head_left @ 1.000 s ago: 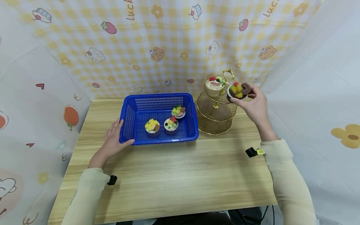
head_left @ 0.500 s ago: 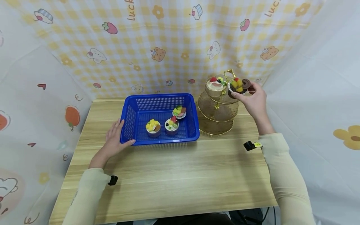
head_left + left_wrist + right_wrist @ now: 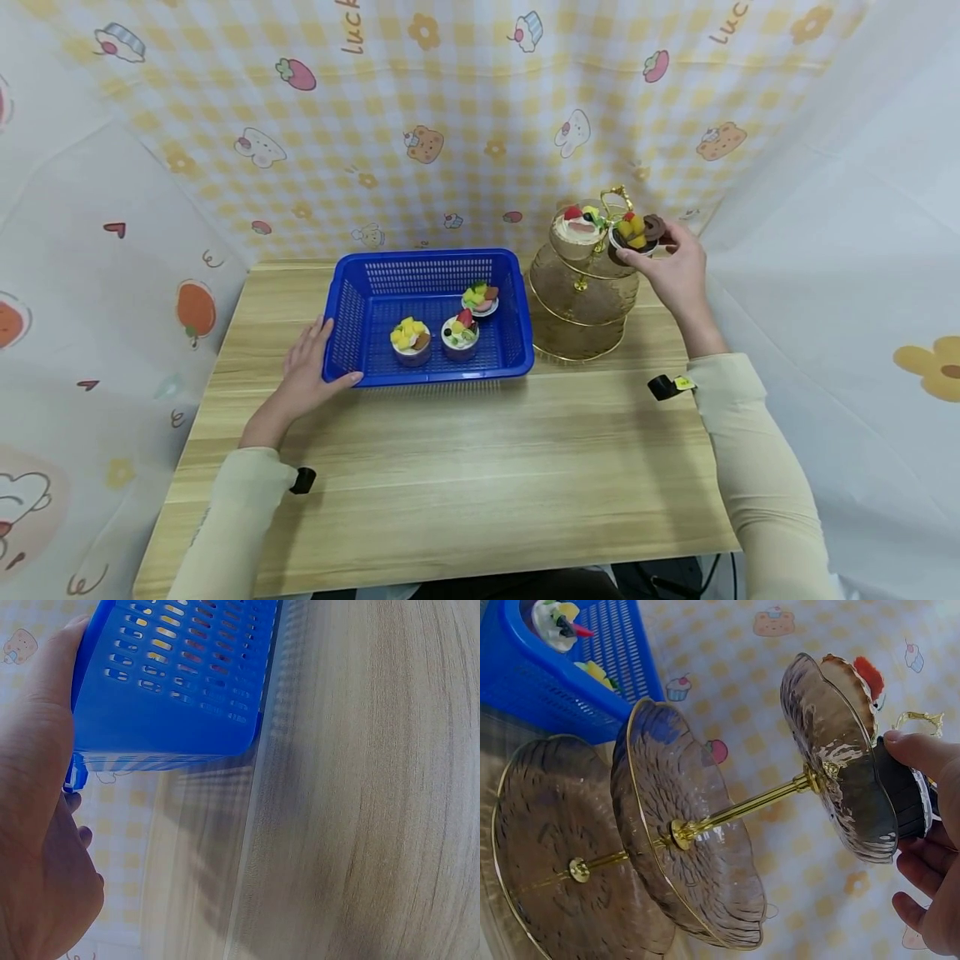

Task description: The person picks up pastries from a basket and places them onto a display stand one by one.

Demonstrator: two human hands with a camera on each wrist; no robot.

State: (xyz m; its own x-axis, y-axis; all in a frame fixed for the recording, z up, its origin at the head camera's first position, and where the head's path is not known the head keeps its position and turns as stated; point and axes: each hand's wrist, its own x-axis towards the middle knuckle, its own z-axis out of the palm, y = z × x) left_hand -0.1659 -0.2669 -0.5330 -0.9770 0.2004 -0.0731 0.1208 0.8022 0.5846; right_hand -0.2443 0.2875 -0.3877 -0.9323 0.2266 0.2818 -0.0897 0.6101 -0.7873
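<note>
My right hand (image 3: 678,271) pinches a dark-cupped cupcake (image 3: 632,235), topped with orange fruit pieces and a chocolate ring, at the top tier of a three-tier stand (image 3: 577,292). In the right wrist view the dark cup (image 3: 900,796) sits on or just over the top plate; contact cannot be told. Beside it on that tier rests a white-cream cupcake (image 3: 576,227) with red fruit. My left hand (image 3: 306,375) holds the near left corner of a blue basket (image 3: 427,379), thumb along the front rim, fingers at the left side. Three fruit-topped cupcakes, including a yellow-topped one (image 3: 411,342), stand in the basket.
The stand's gold handle (image 3: 617,197) rises behind the held cupcake. Its lower plates (image 3: 570,847) are see-through with gold rims. A wooden table (image 3: 480,467) lies under everything, with a yellow checked cloth (image 3: 450,192) hanging behind it. The basket stands close to the stand's left side.
My right hand has shifted slightly left and back with the dark cupcake, over the top tier. The left hand stays at the basket, and the head view has drifted a little.
</note>
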